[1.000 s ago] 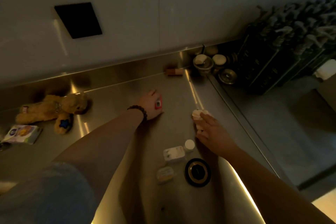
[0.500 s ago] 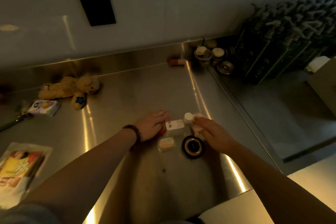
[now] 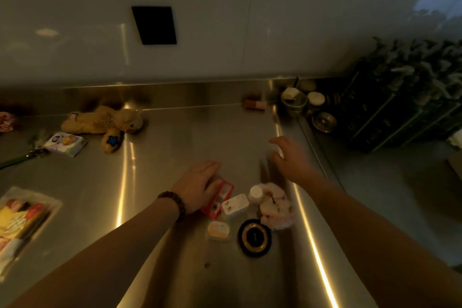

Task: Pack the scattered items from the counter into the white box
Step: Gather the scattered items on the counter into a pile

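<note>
I see a dim, yellowish scene; bright glare streaks run down the steel table (image 3: 175, 147), my right hand (image 3: 290, 157) is motion-blurred, and straight lines bend at the edges.

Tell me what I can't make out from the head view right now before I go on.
- White box: not in the head view at all.
- Red packet: partly covered by the left hand; its print is too dim to read.
- Right hand: motion-blurred above the steel counter, fingers spread, holding nothing.
- Snack bag: cut off by the left edge.
- Item at the back wall: too small and dark to identify.
</note>
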`<action>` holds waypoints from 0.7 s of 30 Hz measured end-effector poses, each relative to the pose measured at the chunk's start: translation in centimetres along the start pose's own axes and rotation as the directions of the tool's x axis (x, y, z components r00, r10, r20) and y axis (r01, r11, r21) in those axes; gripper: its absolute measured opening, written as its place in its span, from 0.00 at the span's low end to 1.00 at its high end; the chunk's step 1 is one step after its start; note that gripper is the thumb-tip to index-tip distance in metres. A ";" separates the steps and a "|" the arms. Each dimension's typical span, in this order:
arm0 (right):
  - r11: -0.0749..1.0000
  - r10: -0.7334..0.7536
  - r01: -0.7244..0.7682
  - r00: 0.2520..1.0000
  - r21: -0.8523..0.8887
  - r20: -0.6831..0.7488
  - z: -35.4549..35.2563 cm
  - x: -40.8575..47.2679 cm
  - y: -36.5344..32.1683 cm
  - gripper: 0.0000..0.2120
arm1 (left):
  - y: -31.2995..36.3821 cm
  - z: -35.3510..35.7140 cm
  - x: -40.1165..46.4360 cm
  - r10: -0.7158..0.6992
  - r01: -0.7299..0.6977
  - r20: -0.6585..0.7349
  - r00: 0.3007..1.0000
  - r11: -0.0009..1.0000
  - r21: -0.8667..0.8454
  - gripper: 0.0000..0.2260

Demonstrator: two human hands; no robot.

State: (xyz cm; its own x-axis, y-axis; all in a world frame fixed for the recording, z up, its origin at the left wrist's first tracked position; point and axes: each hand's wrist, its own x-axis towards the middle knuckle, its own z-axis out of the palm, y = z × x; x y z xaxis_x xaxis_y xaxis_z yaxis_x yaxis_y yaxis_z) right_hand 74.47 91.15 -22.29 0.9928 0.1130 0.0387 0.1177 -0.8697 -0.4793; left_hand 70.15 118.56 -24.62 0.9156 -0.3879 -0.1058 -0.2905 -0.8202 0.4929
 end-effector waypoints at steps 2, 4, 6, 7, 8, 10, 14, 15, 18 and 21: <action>0.999 -0.027 0.028 0.999 -0.036 0.038 0.0 4.4 0.2 0.18 | 0.0 0.2 0.2 -0.085 0.083 -0.058 0.995 0.996 -0.028 0.24; 0.996 -0.059 0.063 0.996 -0.062 0.063 0.3 8.4 0.0 0.19 | 0.0 0.7 0.1 -0.178 0.173 -0.090 0.980 0.983 -0.065 0.25; 0.989 -0.133 0.137 0.988 -0.050 0.077 0.7 11.9 -0.2 0.22 | -0.2 1.2 -0.3 -0.249 0.239 -0.112 0.962 0.966 -0.096 0.25; 0.987 -0.148 0.152 0.986 -0.044 0.082 1.0 13.5 -0.2 0.23 | -0.4 1.4 -0.6 -0.275 0.263 -0.118 0.954 0.959 -0.105 0.25; 0.988 -0.139 0.144 0.986 -0.052 0.087 1.2 14.6 -0.1 0.24 | -0.5 1.5 -0.9 -0.291 0.279 -0.120 0.949 0.955 -0.106 0.25; 0.987 -0.107 0.120 0.987 -0.107 0.120 2.1 16.7 0.4 0.24 | -0.8 1.7 -1.4 -0.326 0.316 -0.132 0.936 0.944 -0.091 0.26; 0.972 -0.067 0.098 0.987 -0.213 0.149 3.5 18.4 1.0 0.24 | -0.8 1.6 -2.1 -0.381 0.372 -0.153 0.912 0.924 -0.084 0.26; 0.966 -0.068 0.097 0.990 -0.241 0.126 3.5 18.4 1.2 0.24 | -0.7 1.6 -2.1 -0.387 0.378 -0.154 0.909 0.922 -0.082 0.26; 0.946 -0.096 0.115 0.993 -0.304 0.075 3.4 18.0 1.5 0.22 | -0.4 1.5 -2.0 -0.383 0.378 -0.155 0.911 0.924 -0.064 0.26; 0.934 -0.104 0.130 0.990 -0.332 0.095 3.3 17.6 1.7 0.22 | -0.2 1.5 -1.7 -0.391 0.390 -0.149 0.908 0.920 -0.033 0.27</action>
State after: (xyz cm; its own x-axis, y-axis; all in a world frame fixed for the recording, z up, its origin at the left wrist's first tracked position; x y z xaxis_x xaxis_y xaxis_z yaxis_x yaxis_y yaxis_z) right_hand 92.11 93.29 -25.31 0.9688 0.2479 0.0052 0.2458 -0.9574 -0.1517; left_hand 68.22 118.76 -25.88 0.9866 0.0309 -0.1600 0.0995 -0.8920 0.4410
